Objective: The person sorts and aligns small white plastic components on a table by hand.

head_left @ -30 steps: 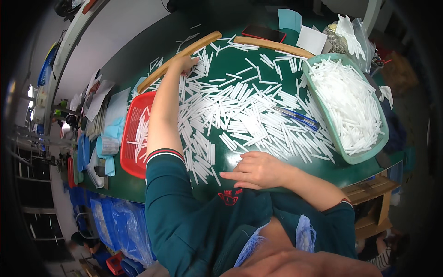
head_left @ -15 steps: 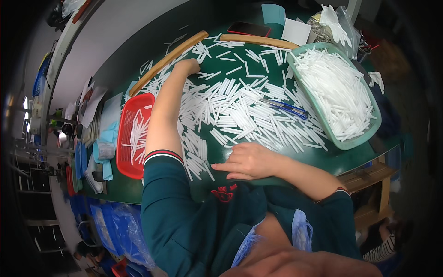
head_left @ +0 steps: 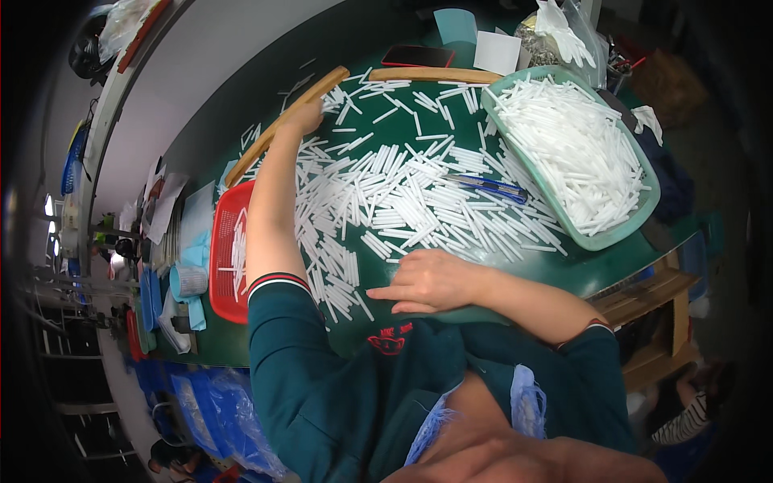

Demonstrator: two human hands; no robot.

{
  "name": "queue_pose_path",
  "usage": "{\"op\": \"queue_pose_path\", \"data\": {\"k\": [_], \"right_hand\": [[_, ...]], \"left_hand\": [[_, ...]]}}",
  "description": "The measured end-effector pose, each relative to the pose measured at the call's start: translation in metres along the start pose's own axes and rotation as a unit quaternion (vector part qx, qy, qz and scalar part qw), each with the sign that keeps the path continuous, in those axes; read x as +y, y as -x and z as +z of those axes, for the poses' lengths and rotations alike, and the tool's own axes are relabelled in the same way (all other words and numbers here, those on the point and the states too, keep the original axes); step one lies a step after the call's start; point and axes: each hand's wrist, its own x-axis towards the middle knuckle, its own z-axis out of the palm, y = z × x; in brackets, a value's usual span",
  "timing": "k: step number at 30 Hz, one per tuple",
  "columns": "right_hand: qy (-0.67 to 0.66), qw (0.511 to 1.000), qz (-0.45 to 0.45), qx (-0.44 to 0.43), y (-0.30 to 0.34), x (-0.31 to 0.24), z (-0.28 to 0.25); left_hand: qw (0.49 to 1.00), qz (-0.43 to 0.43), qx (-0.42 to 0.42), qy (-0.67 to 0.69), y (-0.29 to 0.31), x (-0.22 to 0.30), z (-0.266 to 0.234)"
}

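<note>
My left hand is at the far left of the table, against the inner edge of a long wooden strip. Its fingers are bent and partly hidden, so what they hold, if anything, does not show. Many short white sticks lie spread across the green table. My right hand rests palm down at the near edge of the sticks, index finger stretched out to the left, with nothing in it. A red basket holds some sticks, partly covered by my left forearm.
A pale green basket heaped with white sticks stands at right. A blue pen-like tool lies among the loose sticks. Along the back are a second wooden strip, a phone and white gloves. A light-blue roll sits at left.
My left hand has shifted a little to the left, closer to the wooden strip. The whole view has turned slightly. My right hand stays in place.
</note>
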Motion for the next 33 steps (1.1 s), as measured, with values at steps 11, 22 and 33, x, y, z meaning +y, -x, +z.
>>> {"op": "queue_pose_path", "data": {"k": [11, 22, 33], "right_hand": [[-0.01, 1.0, 0.029, 0.005, 0.003, 0.006, 0.005], [-0.012, 0.999, 0.021, 0.036, 0.005, 0.009, 0.011], [-0.011, 0.999, 0.03, 0.01, 0.0, 0.004, 0.003]], "left_hand": [[0.988, 0.074, -0.052, -0.123, -0.04, 0.006, -0.002], [0.969, 0.07, -0.123, -0.202, 0.021, 0.021, -0.006], [0.985, -0.12, 0.074, 0.104, 0.062, 0.03, -0.014]]}}
